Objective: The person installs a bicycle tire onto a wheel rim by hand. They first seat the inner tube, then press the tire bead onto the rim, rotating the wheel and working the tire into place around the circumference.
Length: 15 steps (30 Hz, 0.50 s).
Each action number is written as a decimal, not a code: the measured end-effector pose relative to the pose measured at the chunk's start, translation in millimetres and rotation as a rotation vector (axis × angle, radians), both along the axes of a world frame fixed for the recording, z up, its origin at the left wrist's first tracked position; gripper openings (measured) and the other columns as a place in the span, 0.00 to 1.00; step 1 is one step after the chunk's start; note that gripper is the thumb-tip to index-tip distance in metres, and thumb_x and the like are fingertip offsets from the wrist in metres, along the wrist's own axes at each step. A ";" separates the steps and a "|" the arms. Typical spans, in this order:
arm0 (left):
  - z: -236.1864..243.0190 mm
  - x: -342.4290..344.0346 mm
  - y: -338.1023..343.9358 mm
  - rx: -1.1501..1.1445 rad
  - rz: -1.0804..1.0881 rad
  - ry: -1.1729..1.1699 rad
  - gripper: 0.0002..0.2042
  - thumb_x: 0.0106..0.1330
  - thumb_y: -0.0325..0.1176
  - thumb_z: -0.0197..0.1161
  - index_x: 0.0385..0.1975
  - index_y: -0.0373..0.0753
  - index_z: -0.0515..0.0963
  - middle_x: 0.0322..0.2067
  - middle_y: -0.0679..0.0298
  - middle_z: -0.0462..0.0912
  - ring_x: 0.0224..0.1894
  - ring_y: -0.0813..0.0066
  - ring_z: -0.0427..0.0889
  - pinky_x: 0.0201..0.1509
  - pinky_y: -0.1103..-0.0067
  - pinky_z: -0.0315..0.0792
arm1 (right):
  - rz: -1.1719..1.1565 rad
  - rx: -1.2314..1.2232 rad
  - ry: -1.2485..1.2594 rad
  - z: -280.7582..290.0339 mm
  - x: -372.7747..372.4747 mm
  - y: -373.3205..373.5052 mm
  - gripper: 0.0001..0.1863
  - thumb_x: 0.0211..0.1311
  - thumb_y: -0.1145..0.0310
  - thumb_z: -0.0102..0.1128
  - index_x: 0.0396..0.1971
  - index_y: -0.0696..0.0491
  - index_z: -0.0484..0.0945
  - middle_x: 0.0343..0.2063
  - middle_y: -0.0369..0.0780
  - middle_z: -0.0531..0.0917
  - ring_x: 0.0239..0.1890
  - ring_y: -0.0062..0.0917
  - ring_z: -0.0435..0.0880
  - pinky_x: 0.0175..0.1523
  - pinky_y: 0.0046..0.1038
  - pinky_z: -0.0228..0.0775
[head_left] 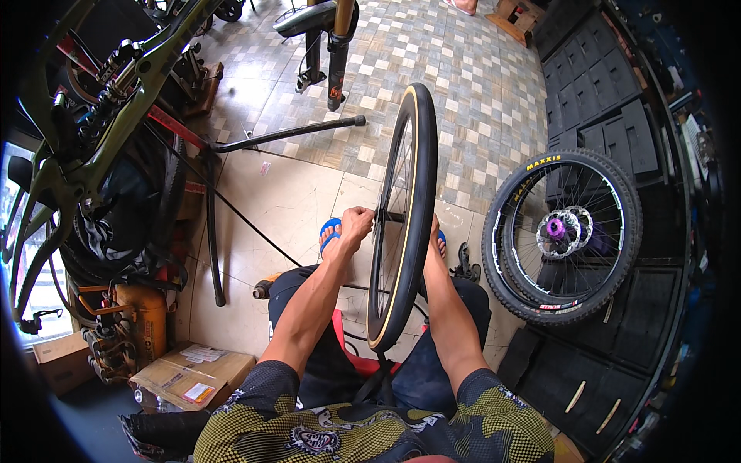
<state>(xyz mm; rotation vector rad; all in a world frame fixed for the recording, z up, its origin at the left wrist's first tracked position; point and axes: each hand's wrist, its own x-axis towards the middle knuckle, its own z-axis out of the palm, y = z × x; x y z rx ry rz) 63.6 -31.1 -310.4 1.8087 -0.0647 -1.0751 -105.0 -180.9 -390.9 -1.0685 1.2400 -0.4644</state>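
A bicycle wheel (426, 162) with a black tyre and tan sidewalls stands upright between my knees, seen almost edge-on. On its left side my left hand (357, 224) is closed, thumb and fingers pinched at the end of the hub axle. The wheel's hub (392, 217) shows dark between the spokes. My right hand (434, 227) reaches to the wheel's far right side, close to the hub. The tyre covers most of that hand, so its fingers and what they touch are hidden.
Knobbly-tyred wheels (629, 255) with brake discs lie at right against black drawers (587, 65). A repair stand leg (289, 133) crosses the floor ahead. A green bike frame (154, 73) hangs at left, above a yellow tank (145, 316) and a cardboard box (174, 378).
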 end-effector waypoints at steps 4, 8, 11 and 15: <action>-0.7 1.1 2.3 -0.017 0.018 0.012 0.11 0.69 0.36 0.62 0.34 0.33 0.84 0.24 0.67 0.83 0.23 0.81 0.80 0.27 0.84 0.75 | -0.001 0.006 -0.037 -4.9 0.6 -0.3 0.17 0.53 0.75 0.68 0.44 0.58 0.77 0.32 0.42 0.83 0.31 0.28 0.81 0.38 0.31 0.76; 2.4 0.9 2.2 -0.020 0.011 0.013 0.11 0.69 0.36 0.62 0.34 0.33 0.84 0.24 0.67 0.83 0.23 0.81 0.80 0.27 0.83 0.75 | -0.010 0.013 0.029 -3.3 3.0 1.6 0.17 0.52 0.75 0.68 0.44 0.58 0.77 0.33 0.42 0.83 0.32 0.29 0.82 0.39 0.31 0.76; 3.8 0.7 0.5 -0.010 0.001 -0.001 0.11 0.69 0.35 0.61 0.34 0.33 0.84 0.24 0.67 0.83 0.23 0.81 0.80 0.28 0.83 0.76 | 0.014 0.032 0.064 3.3 4.4 0.4 0.18 0.52 0.74 0.68 0.44 0.58 0.77 0.33 0.42 0.83 0.33 0.29 0.83 0.40 0.31 0.77; -2.4 4.5 8.2 0.004 0.037 -0.016 0.12 0.67 0.36 0.62 0.32 0.32 0.84 0.22 0.66 0.82 0.22 0.80 0.79 0.27 0.81 0.75 | 0.108 -0.031 0.129 23.4 13.0 9.4 0.18 0.52 0.74 0.68 0.44 0.59 0.77 0.33 0.43 0.84 0.35 0.30 0.83 0.42 0.31 0.77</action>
